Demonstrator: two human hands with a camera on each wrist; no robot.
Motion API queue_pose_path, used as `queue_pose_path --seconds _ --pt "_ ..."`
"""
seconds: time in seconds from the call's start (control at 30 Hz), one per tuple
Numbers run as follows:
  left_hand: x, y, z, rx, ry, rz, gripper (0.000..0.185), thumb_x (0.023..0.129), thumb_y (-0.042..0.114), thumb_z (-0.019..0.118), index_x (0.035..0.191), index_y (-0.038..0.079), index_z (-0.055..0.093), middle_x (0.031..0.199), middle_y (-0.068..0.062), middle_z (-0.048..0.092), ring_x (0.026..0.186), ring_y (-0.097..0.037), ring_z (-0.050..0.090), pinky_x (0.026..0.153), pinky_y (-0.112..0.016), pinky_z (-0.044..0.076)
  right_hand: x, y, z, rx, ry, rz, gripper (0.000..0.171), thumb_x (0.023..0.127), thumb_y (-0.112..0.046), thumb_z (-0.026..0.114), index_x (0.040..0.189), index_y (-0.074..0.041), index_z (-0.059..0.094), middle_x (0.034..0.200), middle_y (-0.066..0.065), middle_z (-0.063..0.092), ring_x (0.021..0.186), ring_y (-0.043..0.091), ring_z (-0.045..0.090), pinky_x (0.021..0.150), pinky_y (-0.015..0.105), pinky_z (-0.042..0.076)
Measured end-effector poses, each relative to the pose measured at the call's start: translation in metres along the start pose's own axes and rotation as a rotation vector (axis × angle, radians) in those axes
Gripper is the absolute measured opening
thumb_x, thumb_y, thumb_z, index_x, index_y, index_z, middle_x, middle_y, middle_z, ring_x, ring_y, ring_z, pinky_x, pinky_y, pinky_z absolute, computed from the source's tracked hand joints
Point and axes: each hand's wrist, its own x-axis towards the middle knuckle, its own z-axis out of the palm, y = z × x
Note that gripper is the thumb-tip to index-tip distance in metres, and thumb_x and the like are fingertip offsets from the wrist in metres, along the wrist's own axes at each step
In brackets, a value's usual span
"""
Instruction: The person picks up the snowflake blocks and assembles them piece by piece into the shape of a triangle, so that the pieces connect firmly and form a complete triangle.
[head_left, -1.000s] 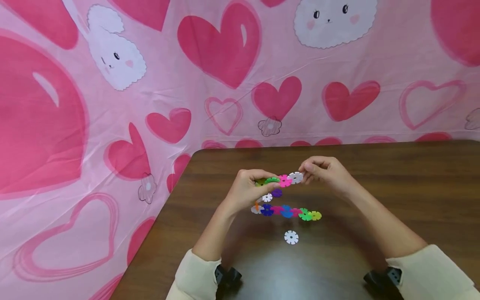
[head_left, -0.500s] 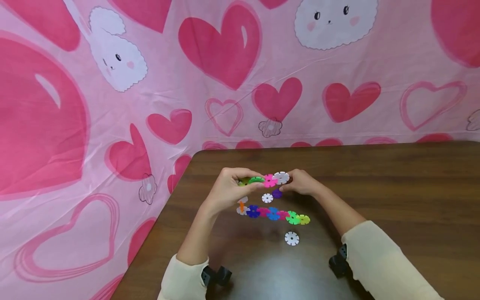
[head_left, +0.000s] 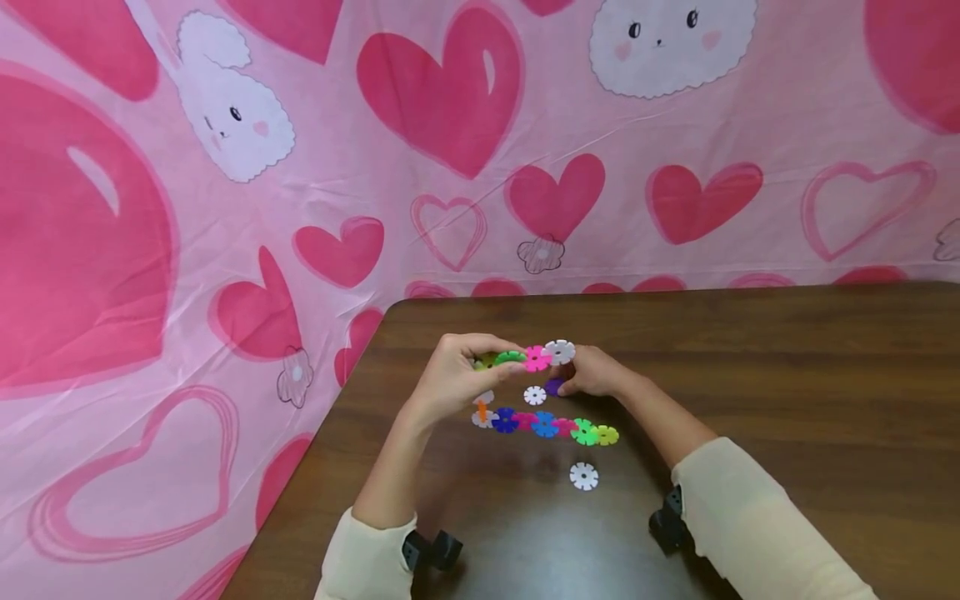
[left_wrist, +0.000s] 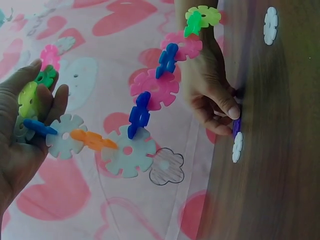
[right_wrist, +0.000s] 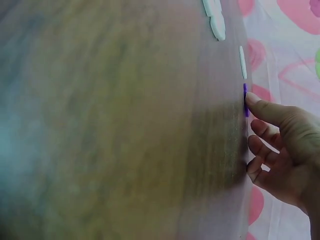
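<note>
My left hand (head_left: pixel 468 372) grips one end of a chain of coloured flower discs (head_left: pixel 545 426), which bends back in a short upper row ending in a white disc (head_left: pixel 559 352). In the left wrist view the left hand (left_wrist: pixel 35 107) holds the yellow and green end of the chain (left_wrist: pixel 145 107). My right hand (head_left: pixel 581 382) is down on the brown table (head_left: pixel 787 383), thumb and a finger pinching a purple disc (head_left: pixel 553 387) that lies there. The right wrist view shows the thumb tip of the right hand (right_wrist: pixel 256 112) on the purple disc (right_wrist: pixel 245 102).
A loose white disc (head_left: pixel 535 396) lies beside the purple one, and another white disc (head_left: pixel 583 477) lies nearer me. A pink cloth with hearts and bunnies (head_left: pixel 450 125) hangs behind and left of the table, whose left edge is close to my left hand.
My right hand let go of the chain's white end and dropped to the purple disc on the table. My left hand shifted left with the chain.
</note>
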Motion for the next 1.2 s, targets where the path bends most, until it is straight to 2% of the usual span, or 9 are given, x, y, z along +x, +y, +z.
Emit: queue_pose_path --seconds 0.2,0.37,0.47,0.57,0.67,0.73,0.93,1.2 --pt "0.001 -0.004 0.002 -0.033 -0.003 0.000 0.013 0.080 0.001 0.073 0.092 -0.003 0.072 0.081 -0.009 0.069 0.055 -0.012 0.048 0.048 -0.022 0.041 -0.002 -0.002 0.002 -0.024 0.004 -0.022 0.020 0.074 -0.004 0.078 0.089 0.000 0.065 0.085 0.006 0.065 0.081 0.021 0.057 0.079 0.037 0.046" --pt "0.001 -0.005 0.003 -0.026 0.002 -0.005 0.013 0.081 0.002 0.073 0.093 -0.003 0.072 0.082 -0.009 0.069 0.056 -0.012 0.049 0.049 -0.021 0.042 -0.006 0.000 -0.004 -0.043 0.026 0.019 0.020 0.073 -0.006 0.079 0.083 -0.005 0.061 0.073 0.000 0.057 0.070 0.015 0.050 0.068 0.031 0.043" --pt "0.001 -0.005 0.004 -0.019 0.002 -0.018 0.013 0.081 0.003 0.073 0.093 -0.002 0.073 0.082 -0.009 0.069 0.056 -0.012 0.050 0.049 -0.021 0.042 -0.013 0.001 -0.011 0.024 0.032 0.060 0.014 0.076 -0.004 0.076 0.083 -0.002 0.064 0.066 -0.001 0.058 0.061 0.012 0.052 0.060 0.028 0.045" --pt "0.001 -0.007 0.005 -0.015 0.002 -0.026 0.013 0.081 0.003 0.073 0.093 -0.002 0.073 0.081 -0.009 0.070 0.057 -0.013 0.052 0.049 -0.021 0.043 -0.023 -0.002 -0.021 0.157 0.048 0.113 0.009 0.080 -0.003 0.073 0.083 0.002 0.065 0.065 0.001 0.061 0.056 0.011 0.056 0.055 0.028 0.050" --pt "0.002 -0.008 0.006 0.000 0.006 -0.028 0.014 0.081 0.004 0.073 0.094 -0.002 0.073 0.083 -0.008 0.070 0.056 -0.013 0.052 0.049 -0.021 0.043 -0.034 -0.007 -0.030 0.305 0.080 0.154 0.011 0.081 -0.004 0.072 0.083 0.004 0.065 0.067 0.005 0.065 0.057 0.013 0.060 0.056 0.030 0.054" --pt "0.003 -0.008 0.006 0.012 0.009 -0.030 0.015 0.080 0.005 0.074 0.094 -0.001 0.073 0.083 -0.008 0.070 0.055 -0.013 0.050 0.048 -0.022 0.042 -0.043 -0.012 -0.036 0.359 0.111 0.170 0.014 0.082 -0.006 0.073 0.084 0.005 0.064 0.068 0.005 0.065 0.058 0.015 0.061 0.056 0.031 0.054" --pt "0.005 -0.006 0.008 0.033 0.011 -0.035 0.016 0.080 0.006 0.075 0.094 -0.001 0.073 0.080 -0.007 0.070 0.052 -0.013 0.048 0.046 -0.022 0.042 -0.071 -0.033 -0.052 0.390 0.241 0.119 0.020 0.086 -0.012 0.070 0.085 0.006 0.061 0.066 0.009 0.063 0.058 0.022 0.061 0.054 0.031 0.052" --pt "0.005 -0.008 0.010 0.036 0.008 -0.049 0.016 0.080 0.005 0.075 0.095 0.001 0.074 0.084 -0.006 0.070 0.051 -0.013 0.045 0.045 -0.022 0.039 -0.098 -0.056 -0.067 0.504 0.339 0.007 0.021 0.092 -0.005 0.059 0.102 0.013 0.054 0.073 0.010 0.063 0.064 0.016 0.061 0.062 0.029 0.055"
